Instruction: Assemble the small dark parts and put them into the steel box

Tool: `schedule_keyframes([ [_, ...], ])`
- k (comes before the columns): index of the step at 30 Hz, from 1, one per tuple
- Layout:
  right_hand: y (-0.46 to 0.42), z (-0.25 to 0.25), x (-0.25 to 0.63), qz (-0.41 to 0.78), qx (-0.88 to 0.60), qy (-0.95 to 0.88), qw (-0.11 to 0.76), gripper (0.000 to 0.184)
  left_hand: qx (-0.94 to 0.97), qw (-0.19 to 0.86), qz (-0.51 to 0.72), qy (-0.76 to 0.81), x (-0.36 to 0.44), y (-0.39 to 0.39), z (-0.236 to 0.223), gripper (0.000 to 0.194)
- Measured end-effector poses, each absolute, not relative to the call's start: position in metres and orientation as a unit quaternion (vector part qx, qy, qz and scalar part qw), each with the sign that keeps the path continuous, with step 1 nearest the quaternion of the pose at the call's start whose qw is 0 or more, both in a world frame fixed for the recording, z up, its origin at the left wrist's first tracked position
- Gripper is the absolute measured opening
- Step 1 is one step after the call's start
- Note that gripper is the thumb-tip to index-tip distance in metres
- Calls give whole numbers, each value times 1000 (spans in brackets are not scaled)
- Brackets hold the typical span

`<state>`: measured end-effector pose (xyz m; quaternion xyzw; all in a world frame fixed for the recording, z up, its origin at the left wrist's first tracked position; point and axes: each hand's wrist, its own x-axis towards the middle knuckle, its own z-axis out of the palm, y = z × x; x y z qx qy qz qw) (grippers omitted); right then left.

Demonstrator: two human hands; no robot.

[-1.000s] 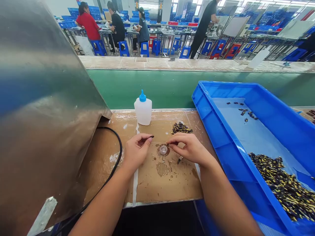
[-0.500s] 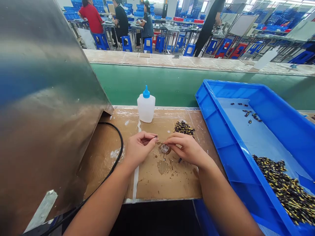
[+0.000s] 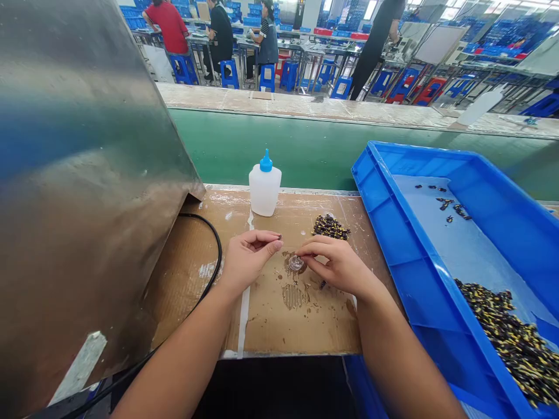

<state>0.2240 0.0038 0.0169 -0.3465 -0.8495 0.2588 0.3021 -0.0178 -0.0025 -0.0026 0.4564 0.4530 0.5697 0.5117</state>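
Observation:
My left hand (image 3: 251, 259) is closed in a pinch, with a small dark part (image 3: 279, 237) at the fingertips. To its right, my right hand (image 3: 336, 263) also pinches, its fingertips over the edge of a small clear round dish (image 3: 296, 263). Whatever those right fingers hold is too small and hidden to make out. The dish stands on a wet patch of the cardboard-covered bench (image 3: 271, 326). Just behind the right hand lies a heap of small black-and-yellow parts (image 3: 331, 226). One loose dark part (image 3: 322, 284) is partly visible under that hand.
A white squeeze bottle (image 3: 265, 189) with a blue nozzle stands at the back. A large blue bin (image 3: 393, 233) at right holds many black-and-yellow parts. Left are a metal housing (image 3: 87, 192) and a black cable (image 3: 213, 238). People work beyond the green belt (image 3: 305, 148).
The view has shifted slightly, so the scene sits a little further right. My left fingertips have risen slightly. My right hand stays at the dish.

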Motion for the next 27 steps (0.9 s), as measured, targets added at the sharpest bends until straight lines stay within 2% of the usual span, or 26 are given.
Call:
schedule_keyframes([
  [12, 3, 17, 224, 226, -355, -847, 325, 22, 348, 612, 583, 406, -19, -2, 5, 33],
  [19, 6, 14, 224, 217, -372, -848, 309, 20, 296, 661, 583, 369, -19, -3, 8, 36],
  [22, 6, 14, 222, 193, -390, -831, 345, 15, 266, 692, 576, 344, -20, -5, 12, 36],
  [27, -8, 16, 204, 230, -392, -754, 473, 5, 251, 723, 562, 313, -20, -7, 14, 34],
])
